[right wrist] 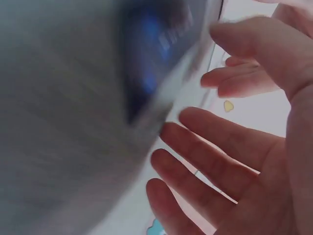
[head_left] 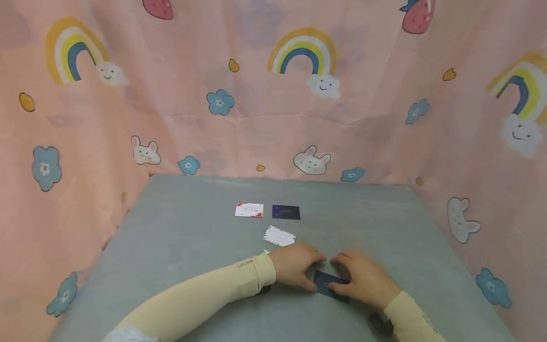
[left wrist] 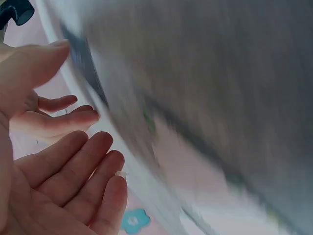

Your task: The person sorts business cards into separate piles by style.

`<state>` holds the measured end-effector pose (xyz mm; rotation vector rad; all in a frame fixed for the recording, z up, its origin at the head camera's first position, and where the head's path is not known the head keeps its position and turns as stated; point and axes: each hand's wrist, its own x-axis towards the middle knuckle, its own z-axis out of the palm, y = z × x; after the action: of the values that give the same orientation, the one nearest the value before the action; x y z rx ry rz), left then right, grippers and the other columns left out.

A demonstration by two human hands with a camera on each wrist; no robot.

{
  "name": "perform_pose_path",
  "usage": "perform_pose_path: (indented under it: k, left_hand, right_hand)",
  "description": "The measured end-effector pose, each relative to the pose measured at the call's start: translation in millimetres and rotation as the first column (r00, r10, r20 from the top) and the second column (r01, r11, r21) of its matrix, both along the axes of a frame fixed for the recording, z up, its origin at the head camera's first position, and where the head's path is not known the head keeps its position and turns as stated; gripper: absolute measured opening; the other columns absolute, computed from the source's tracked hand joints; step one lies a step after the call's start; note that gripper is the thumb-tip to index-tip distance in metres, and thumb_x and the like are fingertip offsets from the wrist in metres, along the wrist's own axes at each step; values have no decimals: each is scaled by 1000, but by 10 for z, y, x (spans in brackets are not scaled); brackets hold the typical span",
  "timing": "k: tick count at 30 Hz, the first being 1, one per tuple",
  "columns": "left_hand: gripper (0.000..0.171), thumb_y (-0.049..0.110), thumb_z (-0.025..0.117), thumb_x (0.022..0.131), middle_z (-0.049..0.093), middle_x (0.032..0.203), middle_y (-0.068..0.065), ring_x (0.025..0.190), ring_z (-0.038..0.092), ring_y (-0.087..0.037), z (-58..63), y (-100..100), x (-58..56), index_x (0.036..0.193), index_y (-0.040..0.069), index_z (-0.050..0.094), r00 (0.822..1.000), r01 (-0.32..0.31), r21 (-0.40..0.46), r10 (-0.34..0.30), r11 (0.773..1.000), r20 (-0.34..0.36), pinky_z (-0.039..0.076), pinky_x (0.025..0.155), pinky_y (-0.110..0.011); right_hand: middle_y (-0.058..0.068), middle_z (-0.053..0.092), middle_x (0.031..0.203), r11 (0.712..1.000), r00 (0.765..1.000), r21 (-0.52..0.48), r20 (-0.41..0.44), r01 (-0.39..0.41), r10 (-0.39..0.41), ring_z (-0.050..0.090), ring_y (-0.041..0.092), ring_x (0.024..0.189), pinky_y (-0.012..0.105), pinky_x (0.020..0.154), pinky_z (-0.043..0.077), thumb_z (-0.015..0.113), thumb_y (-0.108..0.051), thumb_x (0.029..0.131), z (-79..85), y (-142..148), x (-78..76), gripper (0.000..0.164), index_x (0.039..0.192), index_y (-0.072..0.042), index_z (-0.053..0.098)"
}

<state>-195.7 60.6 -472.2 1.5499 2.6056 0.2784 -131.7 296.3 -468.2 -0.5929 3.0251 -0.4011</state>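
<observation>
A dark blue card (head_left: 326, 284) lies flat on the grey table, partly covered by the right hand. My right hand (head_left: 366, 281) is over its right part, thumb across the card and fingers spread. At the card's left corner is my left hand (head_left: 297, 264), its thumb tip close to the edge and its fingers loosely bent. Both wrist views show fingers apart with nothing between them. The card (right wrist: 156, 54) is blurred in the right wrist view. Just beyond the left hand lies a white card with a patterned edge (head_left: 279, 235), set at a slant.
Farther back on the grey table (head_left: 192, 228), a white card with red flowers (head_left: 249, 210) lies beside a dark purple-blue card (head_left: 286, 212). A small white patterned piece (head_left: 266, 251) peeks out behind the left wrist. A pink printed curtain (head_left: 256, 133) encloses the table's back and sides.
</observation>
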Motion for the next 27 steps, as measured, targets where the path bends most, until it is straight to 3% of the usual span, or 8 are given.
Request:
perform_pose_path:
  k: [3,7,15,21,27]
  left_hand:
    - [70,47,88,88,73,128,7,119,68,-6,-32,11,121,145,15,67,1000,10,-21,-11,1000,-29,51,106,-19]
    - [67,45,90,87,73,125,8,116,68,-5,-64,42,182,142,16,69,999,-35,-21,35,999,-26,52,103,-17]
    - [64,40,89,85,73,123,5,111,66,-5,-84,16,123,141,14,70,998,-56,-7,56,998,29,53,96,-16]
    - [64,40,87,88,72,124,3,108,67,-7,36,-161,-122,143,14,68,990,-142,23,142,990,9,55,95,-19]
    - [63,36,84,91,71,134,-3,117,69,-15,103,-380,-553,146,11,66,958,-285,61,281,957,62,58,101,-28]
  right_hand:
    - [-11,67,110,1000,1000,20,16,6,-7,64,8,97,38,84,60,94,-51,78,-52,-15,172,51,114,-18,78]
    - [-12,65,110,1000,1000,13,13,20,-21,61,4,94,34,81,59,96,-45,76,-87,-36,255,48,112,-20,78]
    - [-13,64,106,999,998,-12,42,44,-44,60,2,91,33,81,58,96,-41,75,-95,-101,195,47,113,-21,77]
    - [-5,71,113,996,997,-71,58,59,-55,68,10,101,43,92,61,93,-36,81,-81,-208,-164,52,125,-16,74]
    - [7,71,123,990,1000,-139,17,11,-9,71,25,110,51,97,60,88,-30,87,-23,-395,-742,53,133,-8,72]
